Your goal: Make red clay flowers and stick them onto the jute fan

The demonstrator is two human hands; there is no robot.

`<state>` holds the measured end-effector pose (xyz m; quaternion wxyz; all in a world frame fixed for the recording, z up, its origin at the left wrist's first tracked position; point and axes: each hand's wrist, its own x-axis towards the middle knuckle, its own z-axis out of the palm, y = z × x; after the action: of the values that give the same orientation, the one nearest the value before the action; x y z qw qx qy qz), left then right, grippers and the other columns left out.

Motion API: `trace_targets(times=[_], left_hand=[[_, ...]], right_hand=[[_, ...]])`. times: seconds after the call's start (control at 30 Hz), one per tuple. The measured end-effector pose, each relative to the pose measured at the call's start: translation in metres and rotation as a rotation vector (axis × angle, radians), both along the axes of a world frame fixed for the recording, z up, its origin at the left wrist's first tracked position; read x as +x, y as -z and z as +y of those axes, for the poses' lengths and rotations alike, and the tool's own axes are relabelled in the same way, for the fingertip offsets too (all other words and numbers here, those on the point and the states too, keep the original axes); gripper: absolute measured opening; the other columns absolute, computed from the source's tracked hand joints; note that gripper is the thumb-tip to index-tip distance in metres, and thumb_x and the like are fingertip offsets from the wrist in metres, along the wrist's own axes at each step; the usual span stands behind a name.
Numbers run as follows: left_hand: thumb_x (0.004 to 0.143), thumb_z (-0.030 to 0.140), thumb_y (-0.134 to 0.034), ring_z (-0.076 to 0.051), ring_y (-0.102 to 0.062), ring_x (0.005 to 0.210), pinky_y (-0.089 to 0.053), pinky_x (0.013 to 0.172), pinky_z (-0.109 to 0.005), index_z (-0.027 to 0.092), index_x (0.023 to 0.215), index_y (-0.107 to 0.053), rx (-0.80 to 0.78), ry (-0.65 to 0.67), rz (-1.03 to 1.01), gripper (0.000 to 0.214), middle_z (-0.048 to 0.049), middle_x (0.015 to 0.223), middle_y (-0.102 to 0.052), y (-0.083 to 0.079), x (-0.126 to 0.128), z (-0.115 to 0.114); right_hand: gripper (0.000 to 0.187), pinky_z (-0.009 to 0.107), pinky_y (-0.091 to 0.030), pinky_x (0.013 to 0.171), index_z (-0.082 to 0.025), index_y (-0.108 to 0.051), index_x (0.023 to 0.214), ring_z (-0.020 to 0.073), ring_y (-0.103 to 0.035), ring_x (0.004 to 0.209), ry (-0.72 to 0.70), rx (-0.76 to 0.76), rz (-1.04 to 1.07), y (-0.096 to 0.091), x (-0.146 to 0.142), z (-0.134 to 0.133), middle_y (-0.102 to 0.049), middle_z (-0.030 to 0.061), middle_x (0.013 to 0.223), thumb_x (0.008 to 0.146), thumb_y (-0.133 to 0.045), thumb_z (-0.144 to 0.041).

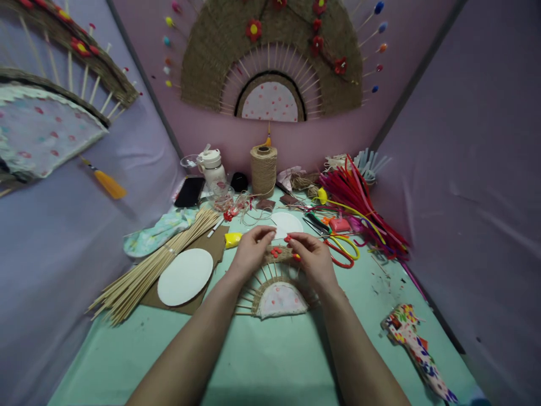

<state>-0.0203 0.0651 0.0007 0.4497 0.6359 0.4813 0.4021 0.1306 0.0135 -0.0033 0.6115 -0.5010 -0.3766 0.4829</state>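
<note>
A small fan (282, 299) of thin sticks and twine, with a dotted white half-circle at its base, lies on the table beneath my hands. Red clay petals (276, 252) sit on its twine band, and a red and yellow flower (296, 257) is partly covered by my fingers. My right hand (315, 258) pinches a small red clay piece (288, 238) above the band. Just left of it, my left hand (253, 248) has thumb and forefinger pressed together; anything between them is too small to make out.
Left are a bundle of sticks (164, 259), a white oval card (186, 277) and a yellow packet (233, 240). Scissors (344, 251) and pink clay (339, 224) lie right, near pipe cleaners (363, 203). A twine spool (264, 172) and bottle (212, 167) stand behind; a glue gun (418, 344) lies front right.
</note>
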Motion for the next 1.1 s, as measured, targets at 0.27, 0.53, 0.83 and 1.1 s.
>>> trace_targets(times=[0.27, 0.53, 0.83, 1.1], left_hand=[[0.060, 0.029, -0.086, -0.007, -0.062, 0.069, -0.048, 0.067, -0.017, 0.014, 0.080, -0.064, -0.558, -0.072, -0.762, 0.033, 0.0007, 0.075, -0.067, 0.008, -0.007, -0.043], [0.067, 0.015, -0.081, -0.010, -0.067, 0.081, -0.052, 0.075, -0.020, 0.017, 0.097, -0.064, -0.587, -0.049, -0.909, 0.035, -0.0025, 0.089, -0.071, 0.007, -0.017, -0.042], [0.060, 0.015, -0.082, -0.012, -0.066, 0.082, -0.050, 0.081, -0.025, 0.017, 0.099, -0.062, -0.514, -0.084, -0.819, 0.044, -0.0026, 0.086, -0.070, 0.008, -0.014, -0.043], [0.062, 0.016, -0.080, -0.013, -0.065, 0.082, -0.051, 0.081, -0.028, 0.018, 0.100, -0.062, -0.365, -0.083, -0.676, 0.042, -0.0019, 0.087, -0.069, 0.014, -0.013, -0.043]], right_hand=[[0.013, 0.032, -0.050, 0.081, -0.024, -0.071, 0.095, 0.0189, -0.063, 0.090, -0.141, 0.257, -0.544, 0.004, -0.016, -0.011, -0.068, 0.0044, 0.097, 0.085, -0.064, -0.028], [0.020, 0.035, -0.052, 0.085, -0.025, -0.067, 0.106, 0.0194, -0.066, 0.092, -0.124, 0.170, -0.405, 0.009, -0.014, -0.011, -0.067, 0.0053, 0.108, 0.088, -0.063, -0.032], [0.015, 0.035, -0.050, 0.086, -0.028, -0.074, 0.097, 0.0209, -0.064, 0.092, -0.158, 0.260, -0.586, -0.009, -0.019, -0.016, -0.070, 0.0051, 0.097, 0.089, -0.061, -0.027], [0.017, 0.034, -0.046, 0.088, -0.029, -0.073, 0.099, 0.0196, -0.064, 0.092, -0.166, 0.285, -0.663, -0.005, -0.016, -0.015, -0.073, 0.0031, 0.098, 0.089, -0.060, -0.023]])
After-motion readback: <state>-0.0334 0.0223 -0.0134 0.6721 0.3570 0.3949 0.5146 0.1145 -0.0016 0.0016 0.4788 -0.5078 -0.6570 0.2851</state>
